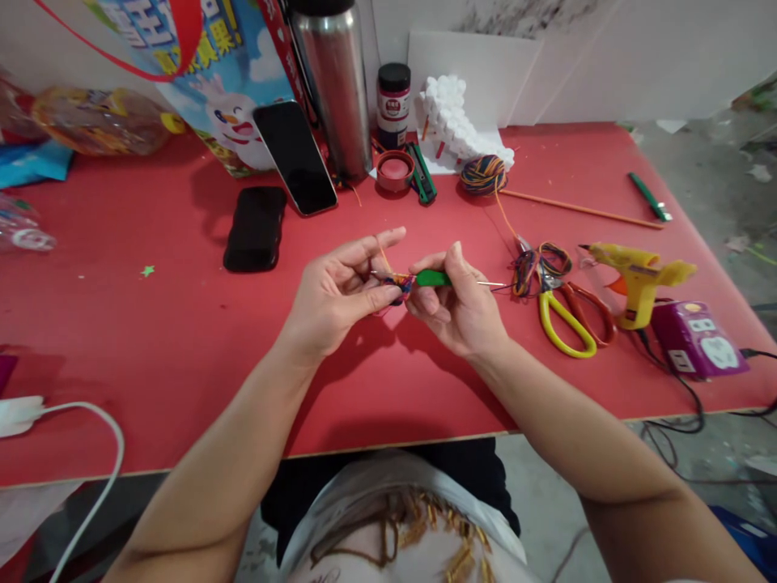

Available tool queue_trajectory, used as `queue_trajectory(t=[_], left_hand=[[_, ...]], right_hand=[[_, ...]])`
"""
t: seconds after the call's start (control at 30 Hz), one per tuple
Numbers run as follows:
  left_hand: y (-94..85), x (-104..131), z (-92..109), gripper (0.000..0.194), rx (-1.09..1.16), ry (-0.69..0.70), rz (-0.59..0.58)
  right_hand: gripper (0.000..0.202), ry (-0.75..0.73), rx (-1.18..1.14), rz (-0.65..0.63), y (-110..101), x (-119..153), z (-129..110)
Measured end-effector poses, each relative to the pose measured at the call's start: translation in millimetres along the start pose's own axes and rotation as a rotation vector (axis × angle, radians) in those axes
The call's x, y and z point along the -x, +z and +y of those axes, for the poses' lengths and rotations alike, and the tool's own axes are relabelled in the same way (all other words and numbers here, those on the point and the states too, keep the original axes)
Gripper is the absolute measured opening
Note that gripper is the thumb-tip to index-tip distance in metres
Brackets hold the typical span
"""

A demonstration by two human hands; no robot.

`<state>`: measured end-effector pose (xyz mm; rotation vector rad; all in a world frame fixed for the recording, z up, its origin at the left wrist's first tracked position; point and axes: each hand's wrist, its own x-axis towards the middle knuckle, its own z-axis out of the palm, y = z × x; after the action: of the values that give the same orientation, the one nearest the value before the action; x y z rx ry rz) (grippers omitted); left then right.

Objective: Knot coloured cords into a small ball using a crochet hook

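Above the middle of the red table, my left hand [340, 295] pinches a small multicoloured crochet piece [397, 290] between thumb and fingers. Its index finger is raised, with a strand of yarn running over it. My right hand [461, 304] grips a crochet hook by its green handle [433, 278]. The hook's tip end meets the crochet piece, where the fingers partly hide it. A thin metal shaft sticks out to the right of that hand. Beyond lies a multicoloured yarn ball [484, 175], and a loose yarn bundle [540, 265] rests on the scissors [567, 320].
A yellow glue gun [643, 279] and purple power box [701, 340] with cables stand at the right. A wooden stick [583, 209] and green cutter [648, 197] lie behind. Further back are a steel flask [337, 89], a leaning phone [295, 158] and a black case [255, 228].
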<state>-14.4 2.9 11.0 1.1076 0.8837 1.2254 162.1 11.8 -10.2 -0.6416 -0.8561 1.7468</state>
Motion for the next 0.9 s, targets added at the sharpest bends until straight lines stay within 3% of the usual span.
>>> queue_trajectory(t=[0.27, 0.53, 0.9], left_hand=[[-0.6, 8, 4, 0.049, -0.135, 0.065, -0.078], [0.0, 10, 8, 0.052, -0.196, 0.093, -0.155], [4.9, 13, 18, 0.058, -0.300, 0.037, -0.108]], right_hand=[[0.064, 0.064, 0.081, 0.018, -9, -4, -11], [0.060, -0.033, 0.248, 0.003, -16, -1, -28], [0.058, -0.093, 0.390, 0.035, -16, 2, -40]])
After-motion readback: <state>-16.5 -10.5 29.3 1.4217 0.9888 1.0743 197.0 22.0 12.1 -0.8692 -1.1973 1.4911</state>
